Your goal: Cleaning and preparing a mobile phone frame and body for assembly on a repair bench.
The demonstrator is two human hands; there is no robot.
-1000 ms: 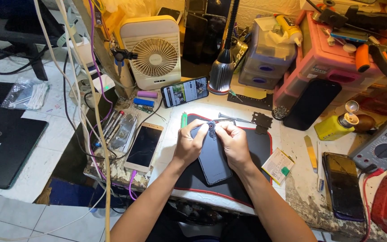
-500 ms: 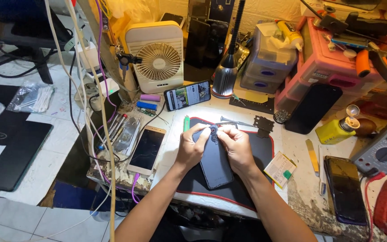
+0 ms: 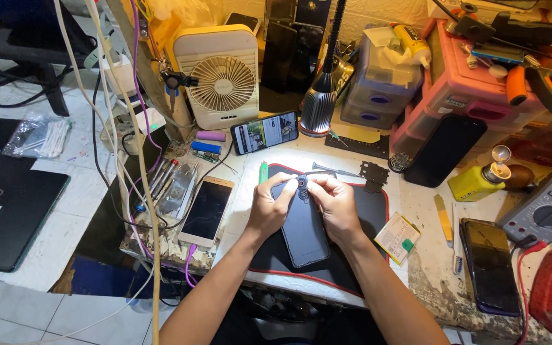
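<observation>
A dark phone (image 3: 305, 233) lies back-up on a black mat with a red edge (image 3: 365, 211). My left hand (image 3: 271, 207) rests on the phone's left side, with the thumb and fingers at its top end. My right hand (image 3: 335, 203) rests on its right side, fingertips pinched at the small round camera part (image 3: 302, 182) near the top edge. Both hands meet over that top end. Whether a small tool sits in the fingers cannot be told.
Tweezers (image 3: 337, 170) and a small metal plate (image 3: 373, 174) lie behind the mat. A lit phone (image 3: 265, 133), a fan (image 3: 220, 76) and a lamp (image 3: 319, 105) stand further back. A white-gold phone (image 3: 206, 211) lies left; a yellow bottle (image 3: 479, 181), multimeter (image 3: 544, 207) and another phone (image 3: 490, 265) right.
Both hands stay at the top of the dark phone, with only small finger movements. The view has shifted slightly.
</observation>
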